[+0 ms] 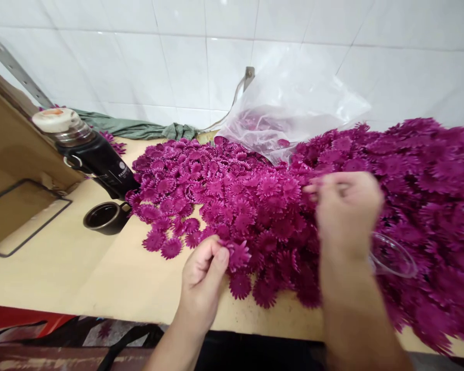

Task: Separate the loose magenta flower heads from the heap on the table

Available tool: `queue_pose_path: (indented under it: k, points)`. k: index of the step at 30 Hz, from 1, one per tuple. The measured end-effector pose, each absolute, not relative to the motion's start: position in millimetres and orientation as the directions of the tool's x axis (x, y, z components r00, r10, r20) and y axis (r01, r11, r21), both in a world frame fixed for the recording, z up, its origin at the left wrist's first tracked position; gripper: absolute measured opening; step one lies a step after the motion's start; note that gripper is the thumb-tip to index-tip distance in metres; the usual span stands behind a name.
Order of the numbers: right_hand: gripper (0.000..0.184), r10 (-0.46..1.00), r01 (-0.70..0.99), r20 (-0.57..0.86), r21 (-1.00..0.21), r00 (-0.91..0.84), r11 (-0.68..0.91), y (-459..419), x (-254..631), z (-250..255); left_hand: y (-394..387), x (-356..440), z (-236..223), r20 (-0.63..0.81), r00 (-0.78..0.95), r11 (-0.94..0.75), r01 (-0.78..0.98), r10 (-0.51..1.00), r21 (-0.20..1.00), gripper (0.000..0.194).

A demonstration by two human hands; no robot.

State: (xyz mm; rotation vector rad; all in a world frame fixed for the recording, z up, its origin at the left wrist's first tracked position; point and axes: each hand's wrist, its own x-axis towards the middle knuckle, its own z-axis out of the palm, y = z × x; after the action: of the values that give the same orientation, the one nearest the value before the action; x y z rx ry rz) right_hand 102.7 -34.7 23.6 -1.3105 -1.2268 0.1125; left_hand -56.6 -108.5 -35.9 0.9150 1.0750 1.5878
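My left hand is closed in a pinch on the edge of a magenta artificial flower at the near edge of a heap. Over the right part of the heap is my right hand, blurred, with thumb and forefinger pressed together. Whatever the right fingers may hold is too smeared to name. The heap of magenta artificial flowers spreads across the table under and around both hands. A clear plastic ring or lid lies among the flowers beside my right wrist.
A clear plastic bag rests behind the heap against the tiled wall. At left stand a black flask and a dark mug. A cardboard box and a bent black wire frame are on the far left of the table.
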Motion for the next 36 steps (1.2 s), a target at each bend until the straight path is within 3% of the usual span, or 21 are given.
queue_pose_path:
  k: [2, 7, 10, 13, 16, 20, 26, 31, 36]
  points:
    - [0.004, 0.627, 0.557, 0.637, -0.748, 0.448, 0.362, -28, 118, 32, -110, -62, -39, -0.021, -0.211, -0.05, -0.326, 0.977, 0.944, 0.039]
    - [0.022, 0.777, 0.672, 0.625, -0.544, -0.075, 0.502, -50, 104, 30, -98, -60, -30, -0.028, -0.13, -0.025, -0.387, 0.991, 0.922, 0.035]
    - [0.024, 0.85, 0.567, 0.475, -0.644, -0.23, 0.513, -68, 87, 17, -94, -54, -25, -0.042, -0.055, 0.018, -0.383, 0.998, 0.924, 0.035]
    - [0.02, 0.9, 0.46, 0.253, -0.791, -0.355, 0.404, -76, 79, 9, -95, -51, -26, -0.082, -0.089, 0.041, -0.385, 0.993, 0.922, 0.037]
    - [0.012, 0.914, 0.421, 0.216, -0.835, -0.343, 0.355, -76, 79, 8, -97, -51, -27, -0.021, -0.047, 0.004, -0.341, 0.999, 0.94, 0.034]
    - [0.019, 0.888, 0.302, 0.207, -0.888, -0.41, 0.346, -75, 83, 9, -93, -53, -29, 0.097, -0.061, -0.11, -0.261, 0.993, 0.959, 0.024]
    - [0.03, 0.893, 0.18, 0.124, -0.959, -0.432, 0.22, -79, 86, 8, -88, -63, -38, 0.006, -0.12, -0.042, -0.295, 0.993, 0.955, 0.034]
    - [0.022, 0.905, 0.267, 0.159, -0.923, -0.395, 0.279, -81, 79, 7, -89, -57, -33, -0.014, -0.059, -0.002, -0.262, 0.998, 0.965, 0.041]
    - [0.006, 0.92, 0.251, 0.136, -0.938, -0.367, 0.239, -78, 77, 5, -88, -50, -33, -0.076, -0.069, 0.051, -0.313, 0.995, 0.949, 0.046]
